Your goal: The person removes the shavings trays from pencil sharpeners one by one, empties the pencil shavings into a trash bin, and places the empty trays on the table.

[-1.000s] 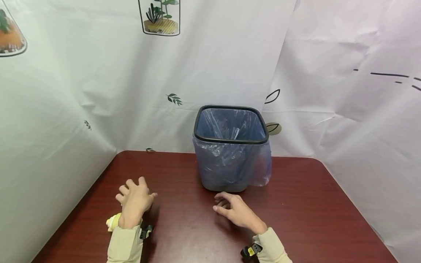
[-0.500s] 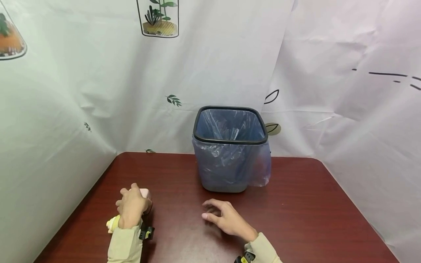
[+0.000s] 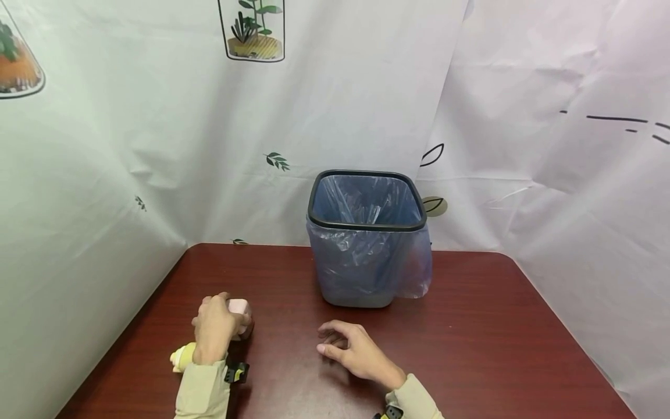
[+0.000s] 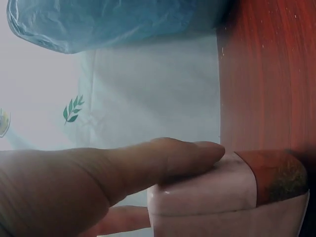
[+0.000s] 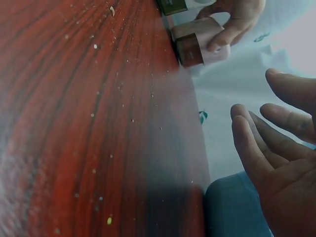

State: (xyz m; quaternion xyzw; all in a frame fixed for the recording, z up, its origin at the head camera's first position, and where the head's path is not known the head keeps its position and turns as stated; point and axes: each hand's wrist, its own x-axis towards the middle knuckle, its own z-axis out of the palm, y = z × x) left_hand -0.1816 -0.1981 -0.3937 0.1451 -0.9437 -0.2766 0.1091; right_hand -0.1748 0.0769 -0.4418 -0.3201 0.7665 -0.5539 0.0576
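My left hand [image 3: 213, 326] grips a small pink box [image 3: 241, 317] with rounded corners on the left part of the table. In the left wrist view the thumb lies along the side of the pink box [image 4: 202, 197], which has a reddish-brown panel with a dark greenish patch. Just left of that wrist is a yellow and white object [image 3: 182, 357], partly hidden by the arm. My right hand [image 3: 358, 352] hovers over the middle of the table, fingers loosely bent, holding nothing. The right wrist view shows its palm and fingers apart from everything.
A bin [image 3: 369, 262] with a black rim and bluish plastic liner stands at the back of the reddish-brown table [image 3: 487, 337]. White printed cloth [image 3: 356, 87] hangs behind and at both sides. Tiny specks dot the tabletop in the right wrist view.
My left hand has come down onto the pink box, gripped it and shifted it slightly right. My right hand has moved left and nearer the front, away from the bin.
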